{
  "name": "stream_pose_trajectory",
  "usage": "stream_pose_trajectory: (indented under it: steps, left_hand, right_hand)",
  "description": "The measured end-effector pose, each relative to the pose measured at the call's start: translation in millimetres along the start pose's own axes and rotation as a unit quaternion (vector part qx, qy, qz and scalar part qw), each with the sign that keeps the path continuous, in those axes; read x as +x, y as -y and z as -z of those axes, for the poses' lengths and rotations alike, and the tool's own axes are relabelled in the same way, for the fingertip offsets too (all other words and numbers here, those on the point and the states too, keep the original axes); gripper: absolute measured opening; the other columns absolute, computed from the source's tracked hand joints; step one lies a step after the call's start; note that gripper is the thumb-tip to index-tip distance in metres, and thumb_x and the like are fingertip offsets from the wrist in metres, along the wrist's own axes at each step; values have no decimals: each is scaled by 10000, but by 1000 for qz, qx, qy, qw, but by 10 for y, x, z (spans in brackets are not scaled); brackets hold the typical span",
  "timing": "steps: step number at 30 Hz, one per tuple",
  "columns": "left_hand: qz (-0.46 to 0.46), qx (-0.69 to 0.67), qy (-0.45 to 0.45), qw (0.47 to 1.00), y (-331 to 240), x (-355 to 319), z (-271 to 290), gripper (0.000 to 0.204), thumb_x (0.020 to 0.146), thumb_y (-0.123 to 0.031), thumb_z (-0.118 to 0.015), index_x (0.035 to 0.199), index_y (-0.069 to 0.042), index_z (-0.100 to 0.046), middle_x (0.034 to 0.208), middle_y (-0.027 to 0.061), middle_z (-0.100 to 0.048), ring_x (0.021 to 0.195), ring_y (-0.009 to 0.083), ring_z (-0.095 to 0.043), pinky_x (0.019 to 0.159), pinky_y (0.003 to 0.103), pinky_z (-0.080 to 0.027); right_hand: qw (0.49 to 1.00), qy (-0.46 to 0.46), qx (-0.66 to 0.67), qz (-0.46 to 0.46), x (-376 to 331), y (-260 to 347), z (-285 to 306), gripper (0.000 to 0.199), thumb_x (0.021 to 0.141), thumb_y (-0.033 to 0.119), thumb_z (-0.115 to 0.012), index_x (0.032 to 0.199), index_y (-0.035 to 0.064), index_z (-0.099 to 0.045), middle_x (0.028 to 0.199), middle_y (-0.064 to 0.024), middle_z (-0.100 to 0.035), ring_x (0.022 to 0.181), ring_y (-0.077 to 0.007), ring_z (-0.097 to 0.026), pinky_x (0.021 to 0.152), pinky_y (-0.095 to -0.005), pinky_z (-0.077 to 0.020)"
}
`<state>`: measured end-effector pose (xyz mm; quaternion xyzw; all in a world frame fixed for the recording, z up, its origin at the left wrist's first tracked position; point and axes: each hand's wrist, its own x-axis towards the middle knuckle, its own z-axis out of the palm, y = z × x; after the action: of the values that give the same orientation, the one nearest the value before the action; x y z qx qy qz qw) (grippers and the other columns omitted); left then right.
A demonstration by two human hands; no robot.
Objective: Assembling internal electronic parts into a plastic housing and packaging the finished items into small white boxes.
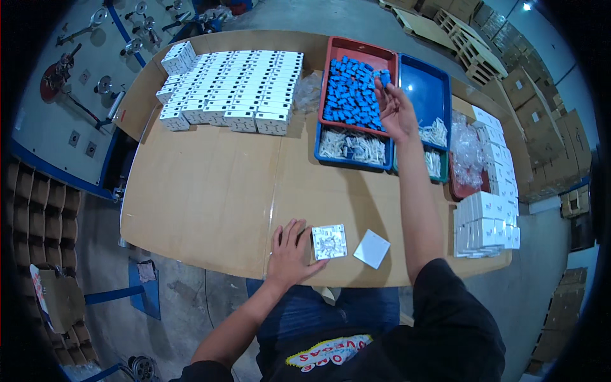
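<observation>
My left hand (291, 256) lies on the cardboard-covered table with its fingers spread. Its thumb reaches the lower left edge of a white square housing (329, 242), whose hollow inner side faces up. Just right of that, a smooth white square cover plate (372, 249) lies turned at an angle. My right hand (397, 114) is raised over the right edge of a red tray (326, 83) heaped with small blue plastic pieces (354, 92). Its fingertips are pinched together at a small blue plastic piece (384, 77).
Rows of boxy white units (235, 89) stand at the back left. Blue trays (423, 83) and a green tray (439, 177) hold small white parts. Clear plastic bags (468, 156) and stacked white units (487, 223) line the right side. A cardboard wall (137, 105) edges the table.
</observation>
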<state>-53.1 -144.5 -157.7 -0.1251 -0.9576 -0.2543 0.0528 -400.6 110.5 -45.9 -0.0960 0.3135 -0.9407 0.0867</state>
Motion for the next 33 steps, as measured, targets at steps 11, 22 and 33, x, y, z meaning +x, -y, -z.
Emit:
stream_pose_trajectory:
  steps: [11,22,33]
  left_hand:
    - [-20,32,-35,999,56,-79,-210,849,787,-597,-759,1398,-47,-544,1485,166,-470,1461,351,-367,1219,563,-231]
    - [-30,36,-52,998,83,-74,-151,892,803,-696,-689,1409,-56,-551,1483,130,-476,1475,290,-353,1237,528,-224]
    - [-21,26,-46,998,61,-92,-133,890,791,-673,-709,1429,-81,-520,1489,121,-472,1470,292,-356,1237,528,-221]
  right_hand:
    - [982,41,163,-85,-1843,-351,-292,378,1008,43,-618,1378,-21,-571,1344,-239,-634,1128,-236,-712,991,-313,-606]
    - [953,-89,-210,-200,-2719,-949,-114,360,993,38,-654,1342,-44,-624,1256,-166,-702,1166,-218,-687,952,-280,-583]
    - [663,184,-722,71,-2778,-1370,-236,208,829,89,-779,1022,52,-711,1113,-75,-708,1075,-307,-636,895,-396,-540]
